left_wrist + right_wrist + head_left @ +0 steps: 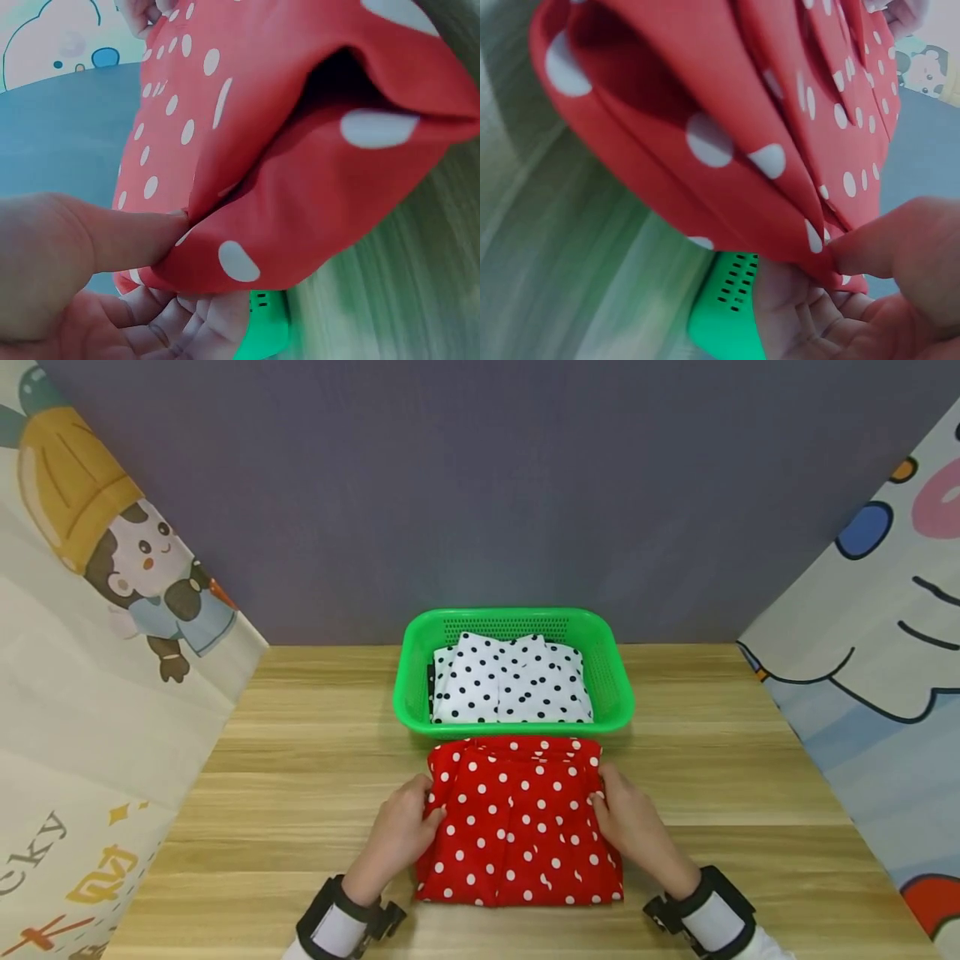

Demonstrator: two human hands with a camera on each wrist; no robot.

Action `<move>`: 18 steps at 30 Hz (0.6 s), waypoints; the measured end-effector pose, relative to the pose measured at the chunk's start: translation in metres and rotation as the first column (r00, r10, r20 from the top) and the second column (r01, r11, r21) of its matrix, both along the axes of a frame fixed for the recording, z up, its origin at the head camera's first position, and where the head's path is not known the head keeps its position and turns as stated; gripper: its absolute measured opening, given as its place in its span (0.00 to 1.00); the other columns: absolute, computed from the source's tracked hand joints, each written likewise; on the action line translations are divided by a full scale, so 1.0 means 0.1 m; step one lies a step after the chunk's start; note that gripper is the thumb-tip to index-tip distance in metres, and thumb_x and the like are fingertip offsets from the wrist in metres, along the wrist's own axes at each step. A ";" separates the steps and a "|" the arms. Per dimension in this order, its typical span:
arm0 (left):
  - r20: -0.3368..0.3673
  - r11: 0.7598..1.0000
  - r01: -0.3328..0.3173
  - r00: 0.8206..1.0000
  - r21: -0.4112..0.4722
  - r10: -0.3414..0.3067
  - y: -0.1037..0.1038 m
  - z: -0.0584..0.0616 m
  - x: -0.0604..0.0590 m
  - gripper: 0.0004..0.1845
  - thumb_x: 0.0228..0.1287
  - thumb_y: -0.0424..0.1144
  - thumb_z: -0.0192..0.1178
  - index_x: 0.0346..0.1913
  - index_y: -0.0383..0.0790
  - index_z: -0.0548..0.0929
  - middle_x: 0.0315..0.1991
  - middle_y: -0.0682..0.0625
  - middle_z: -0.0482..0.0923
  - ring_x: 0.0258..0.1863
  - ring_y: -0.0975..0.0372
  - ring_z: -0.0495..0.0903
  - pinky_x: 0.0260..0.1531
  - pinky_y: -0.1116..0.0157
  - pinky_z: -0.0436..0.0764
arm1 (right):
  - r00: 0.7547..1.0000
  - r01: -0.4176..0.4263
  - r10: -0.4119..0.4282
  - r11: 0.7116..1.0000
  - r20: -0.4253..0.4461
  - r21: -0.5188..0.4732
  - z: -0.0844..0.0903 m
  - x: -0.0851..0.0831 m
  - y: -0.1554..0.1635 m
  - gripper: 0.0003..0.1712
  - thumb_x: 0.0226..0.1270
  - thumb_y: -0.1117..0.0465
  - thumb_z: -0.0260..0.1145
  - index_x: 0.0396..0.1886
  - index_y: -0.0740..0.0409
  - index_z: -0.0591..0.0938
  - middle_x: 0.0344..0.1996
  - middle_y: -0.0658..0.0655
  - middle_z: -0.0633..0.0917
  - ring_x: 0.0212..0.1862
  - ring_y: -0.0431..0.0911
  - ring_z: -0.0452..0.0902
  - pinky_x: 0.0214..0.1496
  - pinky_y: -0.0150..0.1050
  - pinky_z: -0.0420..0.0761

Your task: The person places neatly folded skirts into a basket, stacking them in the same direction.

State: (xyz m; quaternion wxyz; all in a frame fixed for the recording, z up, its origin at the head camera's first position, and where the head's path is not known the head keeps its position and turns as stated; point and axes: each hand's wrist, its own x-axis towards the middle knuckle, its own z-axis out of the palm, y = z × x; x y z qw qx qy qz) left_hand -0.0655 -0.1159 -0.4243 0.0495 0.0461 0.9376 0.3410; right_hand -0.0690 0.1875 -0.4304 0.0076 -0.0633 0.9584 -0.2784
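A folded red cloth garment with white polka dots point(517, 827) lies in front of the green basket, its far edge at the basket's near rim. My left hand point(405, 822) pinches its left side, thumb on top and fingers beneath, as the left wrist view shows. On the right side, my right hand point(630, 818) pinches the fabric the same way, its thumb point(885, 247) on the upper face. Loose layers gape along both side edges in the wrist views. The exact kind of garment cannot be told.
The green plastic basket point(622, 702) stands at the back of the wooden table point(315, 760), against a dark grey panel point(480, 493). Folded white cloth with black dots point(517, 681) lies inside it, with a dark strip at its left. Printed cartoon sheets flank the table.
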 end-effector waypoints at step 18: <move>-0.094 1.000 0.008 0.996 -0.023 -0.010 0.02 0.24 -0.02 0.19 0.52 0.33 0.67 0.46 0.36 0.74 0.37 0.48 0.77 0.34 0.60 0.75 0.32 0.64 0.81 | 0.994 -0.023 0.025 1.000 -0.104 0.021 0.27 -0.05 0.01 0.19 0.56 0.68 0.65 0.45 0.64 0.68 0.33 0.60 0.79 0.30 0.47 0.78 0.27 0.40 0.81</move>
